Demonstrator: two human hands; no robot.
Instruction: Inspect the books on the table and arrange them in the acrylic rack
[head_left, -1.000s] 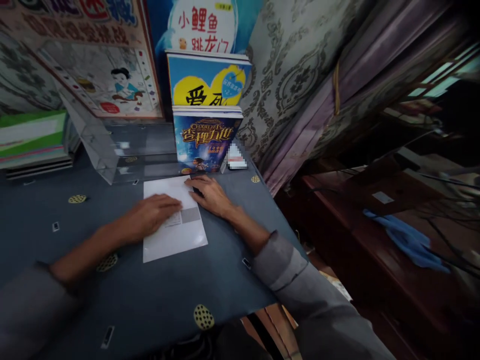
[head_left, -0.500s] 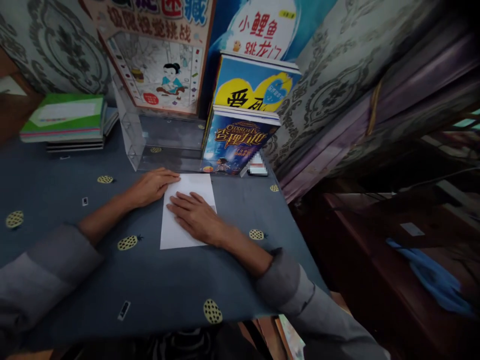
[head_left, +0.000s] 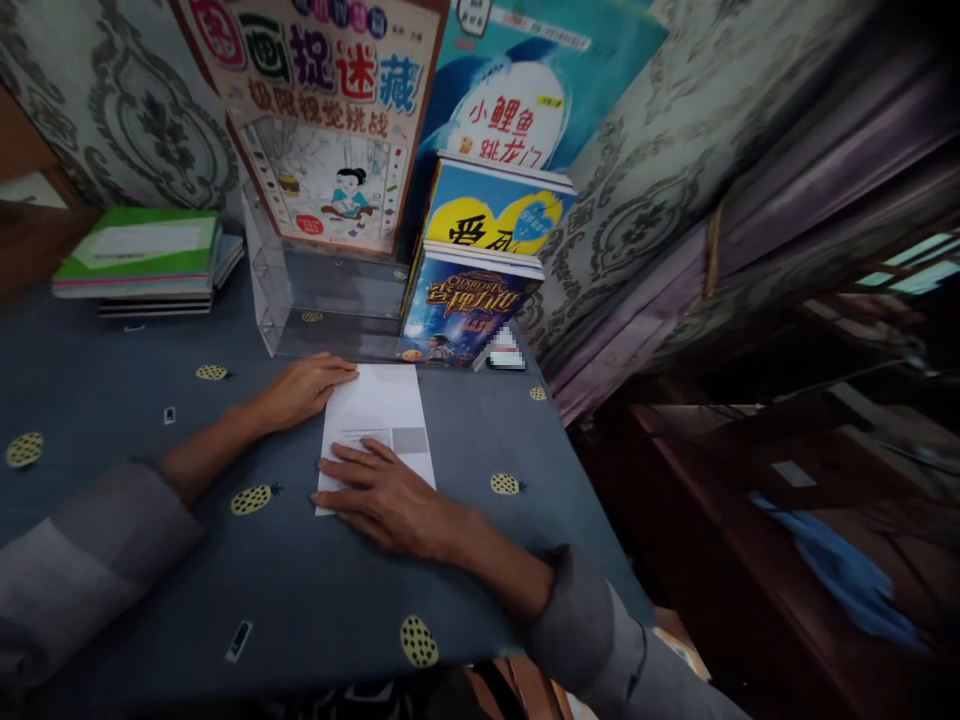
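A white sheet of paper (head_left: 379, 395) lies flat on the table, with a few lines of small print and a grey block on it. My left hand (head_left: 304, 387) rests at the sheet's upper left corner, fingers stretched out with their tips on its edge. Across the lower part of the paper, my right hand (head_left: 386, 500) lies palm down with its fingers spread. It covers much of the sheet's lower half.
Just behind the sheet stands a clear plastic book rack (head_left: 270, 300) holding a picture book (head_left: 330, 170), a blue paperback (head_left: 465, 310) and others. Notebooks (head_left: 139, 255) are stacked at the left. The patterned tablecloth (head_left: 315, 620) ends at the right, beside a dark red surface (head_left: 720, 510).
My right hand has slid down the paper towards me, uncovering the print and grey block. My left hand stays at the upper left corner. The view has tilted up slightly.
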